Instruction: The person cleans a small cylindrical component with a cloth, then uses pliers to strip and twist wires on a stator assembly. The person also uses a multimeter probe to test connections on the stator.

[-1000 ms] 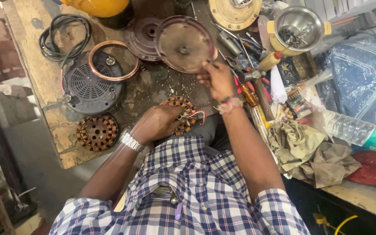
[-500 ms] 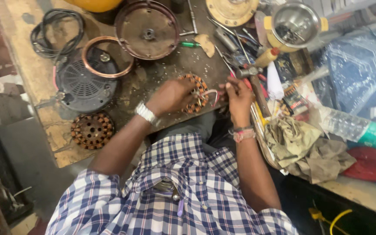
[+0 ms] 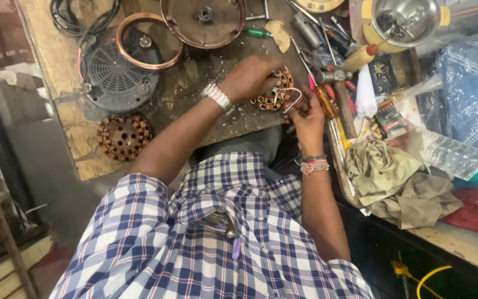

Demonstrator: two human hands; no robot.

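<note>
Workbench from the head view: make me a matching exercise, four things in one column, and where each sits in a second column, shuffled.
1 wound stator
2 bare stator
3 black grille
4 plastic bottle

A right edge, lying flat
B under left hand, wires at right hand
C bench's near left corner
D under a copper ring

Pairs: 1-B, 2-C, 3-D, 4-A

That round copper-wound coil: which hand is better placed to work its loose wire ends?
Probably the right hand: its fingers are already at the wire ends sticking out of the wound coil, while the left hand lies over the coil, steadying it on the workbench.
</note>
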